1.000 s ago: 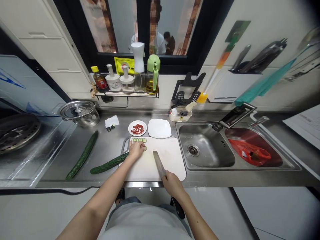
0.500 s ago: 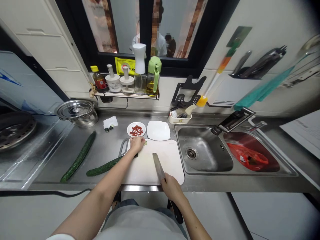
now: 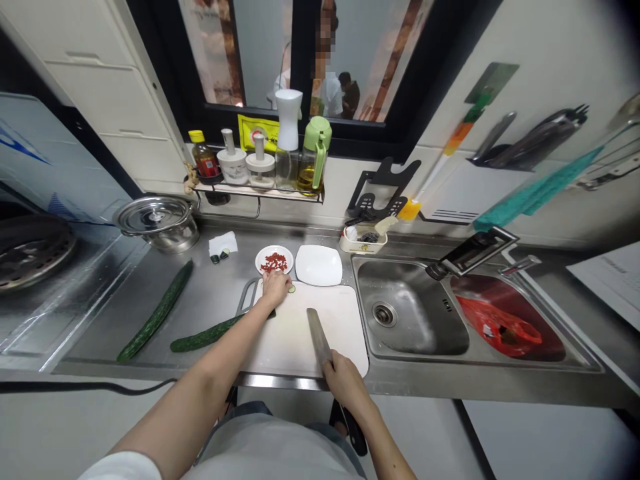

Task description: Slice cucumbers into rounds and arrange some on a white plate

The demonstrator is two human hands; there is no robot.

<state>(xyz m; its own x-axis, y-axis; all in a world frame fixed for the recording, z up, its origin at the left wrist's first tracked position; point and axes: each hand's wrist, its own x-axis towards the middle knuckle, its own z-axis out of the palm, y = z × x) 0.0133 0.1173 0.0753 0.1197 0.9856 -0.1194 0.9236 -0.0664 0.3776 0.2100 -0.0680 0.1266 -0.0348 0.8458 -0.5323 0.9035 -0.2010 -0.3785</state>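
My right hand (image 3: 343,380) is closed round a long knife (image 3: 319,339), its blade pointing away over the white cutting board (image 3: 340,320). My left hand (image 3: 276,288) rests at the board's back left, fingers bent beside a small cucumber slice (image 3: 291,289); what lies under the fingers is hidden. A cucumber (image 3: 205,337) lies partly beneath my left forearm, its dark end showing on the board. Another whole cucumber (image 3: 156,312) lies on the steel counter to the left. Behind the board are a dish of red pieces (image 3: 274,261) and a white plate (image 3: 319,265).
At right is a double sink (image 3: 415,307) with a red bag (image 3: 500,327) and a faucet (image 3: 520,265). A lidded pot (image 3: 160,223) stands back left, near a white tissue (image 3: 223,244) with dark scraps. A condiment rack (image 3: 260,191) hangs behind.
The camera view has tilted and shifted slightly. Both hands keep nearly the same places, the right still holding the knife over the board.
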